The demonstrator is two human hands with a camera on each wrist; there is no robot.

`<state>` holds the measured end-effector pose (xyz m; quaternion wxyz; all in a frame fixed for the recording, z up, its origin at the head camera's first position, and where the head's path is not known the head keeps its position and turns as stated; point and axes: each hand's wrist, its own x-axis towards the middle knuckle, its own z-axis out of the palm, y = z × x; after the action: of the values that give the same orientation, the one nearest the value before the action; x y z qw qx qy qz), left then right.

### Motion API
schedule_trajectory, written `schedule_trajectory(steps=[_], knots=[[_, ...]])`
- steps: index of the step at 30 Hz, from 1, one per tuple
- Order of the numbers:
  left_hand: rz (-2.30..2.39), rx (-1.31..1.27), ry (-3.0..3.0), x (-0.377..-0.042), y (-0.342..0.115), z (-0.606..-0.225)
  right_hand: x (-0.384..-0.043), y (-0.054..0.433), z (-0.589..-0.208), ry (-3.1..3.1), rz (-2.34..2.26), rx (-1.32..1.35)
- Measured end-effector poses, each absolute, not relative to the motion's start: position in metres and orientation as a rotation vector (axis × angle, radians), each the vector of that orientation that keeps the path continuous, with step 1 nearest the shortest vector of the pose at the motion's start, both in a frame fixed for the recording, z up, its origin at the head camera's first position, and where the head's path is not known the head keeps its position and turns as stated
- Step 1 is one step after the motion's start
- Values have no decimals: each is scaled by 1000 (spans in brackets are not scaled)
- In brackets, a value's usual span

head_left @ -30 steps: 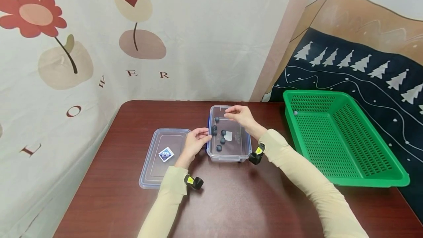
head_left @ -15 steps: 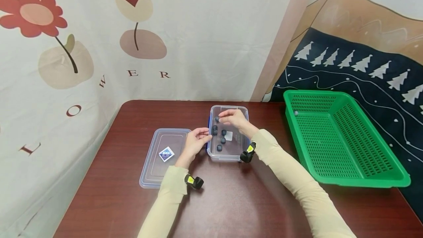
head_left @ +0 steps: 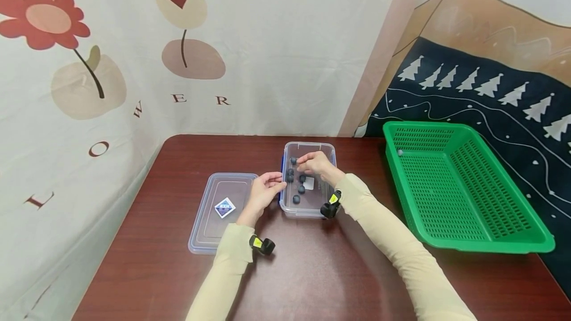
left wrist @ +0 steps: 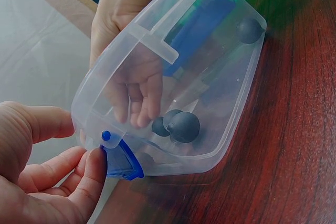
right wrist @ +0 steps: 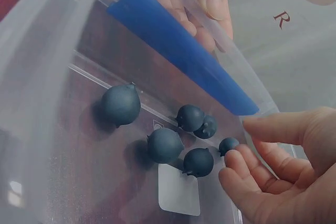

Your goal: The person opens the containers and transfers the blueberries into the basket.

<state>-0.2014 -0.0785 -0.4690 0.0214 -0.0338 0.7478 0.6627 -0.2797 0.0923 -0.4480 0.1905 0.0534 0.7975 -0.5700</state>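
A clear plastic box (head_left: 332, 202) stands uncovered on the dark red table. Several dark blue, blueberry-like balls (right wrist: 121, 106) with small nubs lie on its floor, mostly along the left side. My left hand (head_left: 264, 189) grips the box's left wall, its thumb at the rim and its fingers by the blue latch (left wrist: 123, 163). Inside the box, at the far half, my right hand (head_left: 317, 163) reaches down with thumb and loosely bent fingers apart. Its fingertips are right beside the farthest ball (right wrist: 229, 145), and nothing shows between them.
The clear lid (head_left: 202, 234) with a blue and white sticker lies on the table left of the box. A large green basket (head_left: 490, 247) stands at the right, with one small pale round thing (head_left: 400, 152) at its far left corner. A printed curtain (head_left: 276, 63) hangs behind.
My right hand has moved a little left and lower, down into the box. The left hand, the box and the balls stay where they were.
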Motion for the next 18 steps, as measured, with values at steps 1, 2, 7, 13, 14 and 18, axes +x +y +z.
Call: schedule_trajectory(steps=[1, 2, 7, 13, 14, 18], knots=[[2056, -107, 2315, -201, -79, -469, -280, 92, -448, 2239, -1596, 162], [2055, -108, 2316, -201, -79, -469, -280, 92, -448, 2235, -1590, 172], [2046, -116, 2332, -200, -78, -468, -283, 93, -446, 2219, -1535, 192], [2051, -101, 2342, -201, -78, -469, -288, 96, -446, 2206, -1464, 145], [2054, -102, 2339, -201, -78, -469, -288, 96, -447, 2198, -1459, 137], [2061, -115, 2321, -200, -79, -468, -290, 96, -450, 2196, -1434, 115]])
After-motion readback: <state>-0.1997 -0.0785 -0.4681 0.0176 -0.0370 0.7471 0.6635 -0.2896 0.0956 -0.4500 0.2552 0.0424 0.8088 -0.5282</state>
